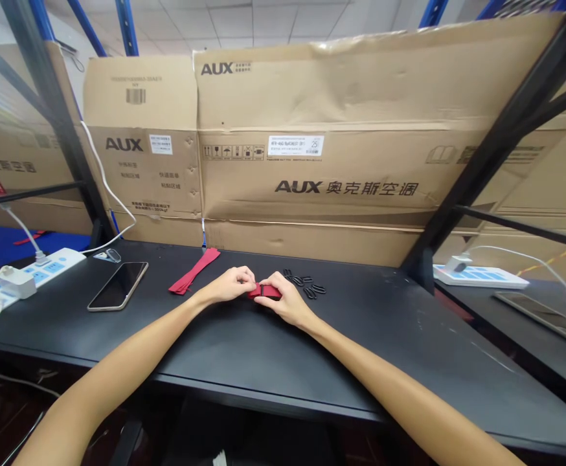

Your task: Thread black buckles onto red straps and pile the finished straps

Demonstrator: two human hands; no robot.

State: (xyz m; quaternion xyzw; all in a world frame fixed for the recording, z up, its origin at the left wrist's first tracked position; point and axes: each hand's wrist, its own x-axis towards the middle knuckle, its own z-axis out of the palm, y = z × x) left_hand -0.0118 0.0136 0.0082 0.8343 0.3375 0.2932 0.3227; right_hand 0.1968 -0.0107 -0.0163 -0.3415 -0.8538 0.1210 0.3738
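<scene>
Over the middle of the black table, a red strap (pixel 272 292) with a black buckle (pixel 262 289) on it is held between my two hands. My left hand (pixel 232 283) pinches the strap's left end with thumb and fingertips. On the other side, my right hand (pixel 287 301) grips the strap just right of the buckle, thumb below and fingers above. Part of the strap is hidden by the fingers. A stack of red straps (pixel 194 272) lies left of my left hand. Several loose black buckles (pixel 307 282) are scattered just right of my right hand.
A smartphone (pixel 118 286) lies on the black table (pixel 263 356) at the left, near a white power strip (pixel 62 264) with plugs and cables. Cardboard panels (pixel 351 149) stand along the back edge. Black metal posts (pixel 487 155) rise on both sides. Another power strip (pixel 482 277) sits at the right.
</scene>
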